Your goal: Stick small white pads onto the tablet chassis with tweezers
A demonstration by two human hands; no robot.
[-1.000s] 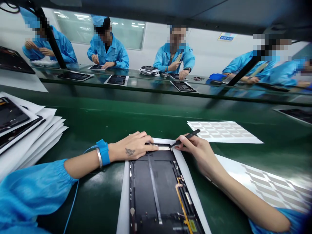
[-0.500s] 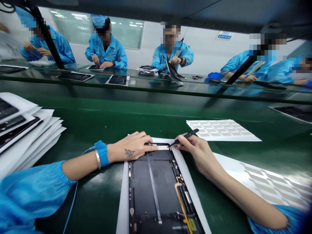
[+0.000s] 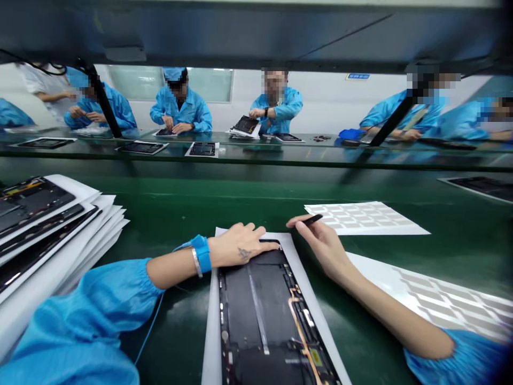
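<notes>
An opened tablet [image 3: 252,310], with dark inner panels, a pale strip and an orange flex cable, lies on a white sheet [image 3: 211,321] in front of me. My left hand [image 3: 240,246] rests across its far edge, fingers stretched, holding nothing. The index fingertip presses near the far right corner and hides part of that edge. Just right of the sheet, my right hand [image 3: 320,240] is closed around black tweezers [image 3: 312,220], raised off the tablet. Their tips are hidden by my fingers. A blue wrist strap [image 3: 202,254] with a cord circles my left wrist.
On the left stands a stack of tablets on white sheets [image 3: 92,251]. Two sheets of grey stickers, one far [image 3: 360,216] and one near [image 3: 433,294], lie at right. Several co-workers [image 3: 182,104] in blue sit beyond a glass-topped ledge [image 3: 256,155]; a shelf [image 3: 256,32] hangs overhead.
My left hand has slid right along the tablet's far edge, its index finger now covering the pale strip. The tweezers have lifted away from that corner. The camera view has tilted up.
</notes>
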